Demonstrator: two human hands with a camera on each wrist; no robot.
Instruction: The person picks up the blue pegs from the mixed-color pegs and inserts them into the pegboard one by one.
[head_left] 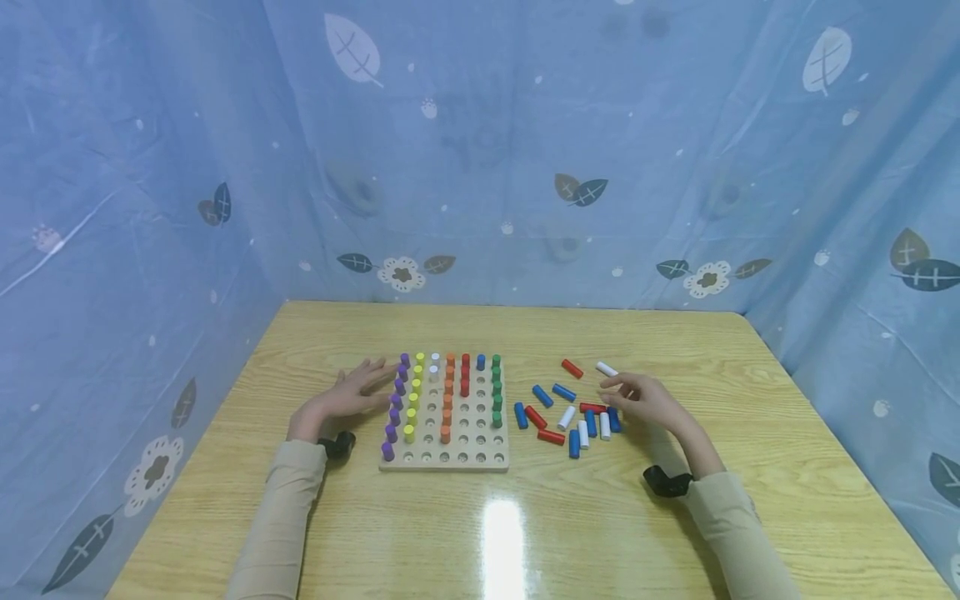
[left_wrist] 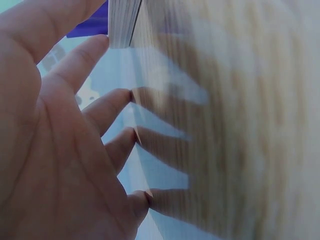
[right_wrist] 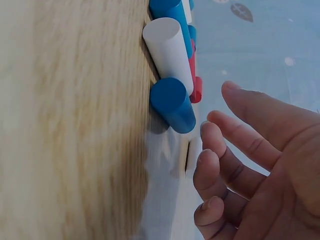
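Note:
A wooden pegboard [head_left: 444, 467] lies flat, with upright pegs standing in colour columns. From left come purple, yellow, white, orange, red, blue and green; bare holes show mostly toward the front. My left hand [head_left: 347, 397] rests at the board's left edge, fingers spread. In the left wrist view, fingertips [left_wrist: 127, 95] touch the tabletop and one reaches the board's side. Over the right end of the loose pegs hovers my right hand [head_left: 648, 407], its fingers slightly bent and holding nothing. A blue peg [right_wrist: 172, 105] and a white peg [right_wrist: 167, 52] lie near it.
Loose red, blue and white pegs are scattered right of the board, including a red peg [head_left: 572, 368] and a white peg [head_left: 607, 369] toward the back. A blue patterned curtain [head_left: 510, 167] surrounds the back and sides of the wooden table [head_left: 390, 533].

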